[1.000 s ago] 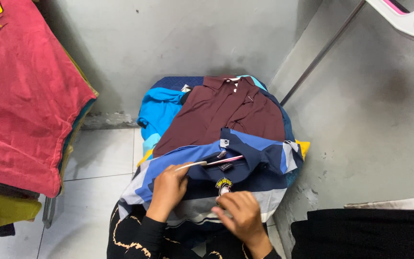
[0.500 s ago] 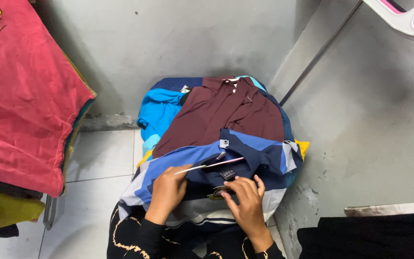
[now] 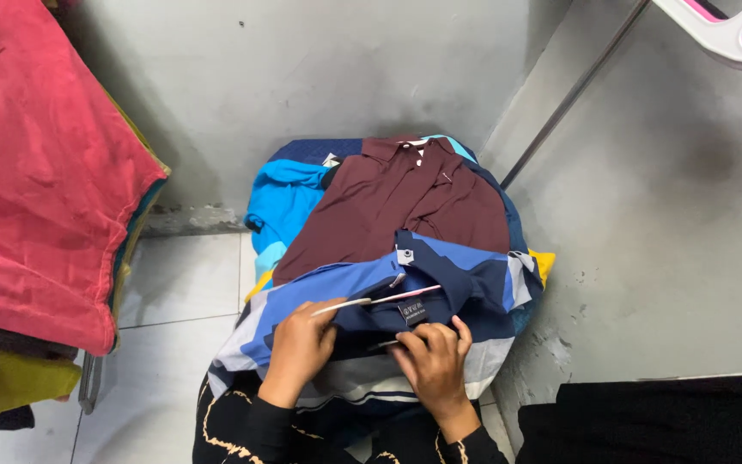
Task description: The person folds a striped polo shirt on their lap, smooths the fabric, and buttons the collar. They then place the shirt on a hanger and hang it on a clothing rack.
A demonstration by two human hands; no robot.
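Left hand (image 3: 301,344) pinches a thin pale hanger (image 3: 377,298) threaded into the navy collar of a blue, navy and white striped polo shirt (image 3: 349,292). Right hand (image 3: 434,361) grips the collar, seemingly near its label. The polo tops a clothes pile, over a maroon shirt (image 3: 397,202).

Bare white tiled floor (image 3: 178,283) lies open left of the heaped pile of folded shirts (image 3: 388,215). A hanging red cotton garment (image 3: 36,189) crowds the far left, and grey concrete walls (image 3: 663,223) close in behind and right of the pile.
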